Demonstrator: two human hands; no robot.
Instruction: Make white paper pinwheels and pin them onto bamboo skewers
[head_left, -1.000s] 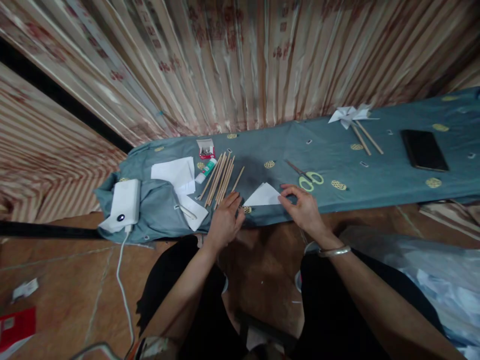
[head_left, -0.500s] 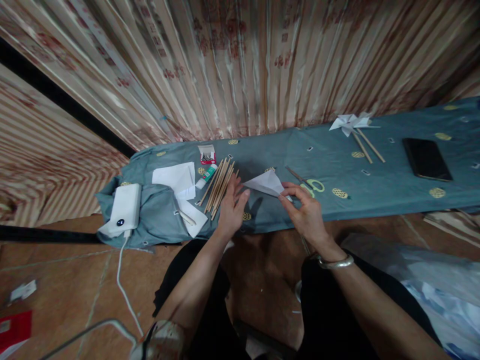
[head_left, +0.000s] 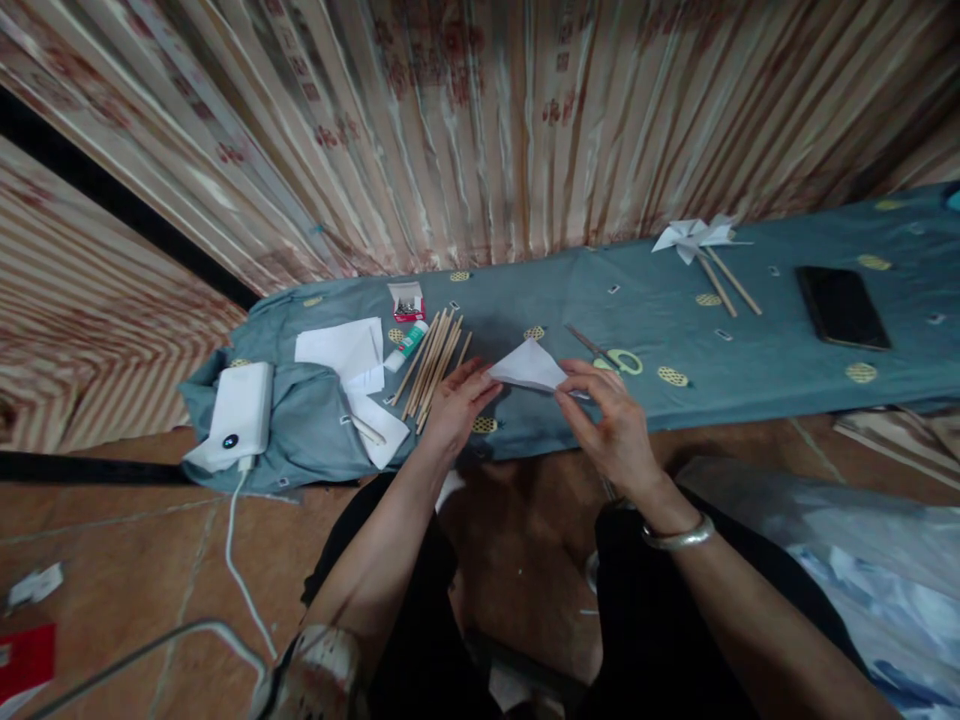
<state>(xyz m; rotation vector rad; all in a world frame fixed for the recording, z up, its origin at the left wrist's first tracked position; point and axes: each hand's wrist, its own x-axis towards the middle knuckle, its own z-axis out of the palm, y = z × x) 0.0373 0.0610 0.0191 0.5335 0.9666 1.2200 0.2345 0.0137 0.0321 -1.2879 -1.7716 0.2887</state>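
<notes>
A white sheet of paper folded into a triangle (head_left: 529,366) is held between my two hands above the cloth. My left hand (head_left: 456,405) pinches its left corner, and my right hand (head_left: 611,415) grips the right corner between thumb and fingers. Just left of the paper lie several thin wooden sticks (head_left: 431,370), close to my left hand. Beyond my right hand rest scissors (head_left: 619,361) with light green handles. Two paper pinwheels (head_left: 694,240) on sticks lie farther to the right.
A grey-green cloth (head_left: 757,370) covers the long surface. On its left are a white power bank (head_left: 241,410) with a cable, white paper sheets (head_left: 349,350), a green-and-white tube (head_left: 406,346) and a small red box (head_left: 407,302). A dark phone (head_left: 841,307) lies right. Curtains (head_left: 480,130) hang behind.
My left hand, open beside the paper before, has closed on its left corner. The paper triangle has turned so its peak points away from me. The whole view has shifted slightly.
</notes>
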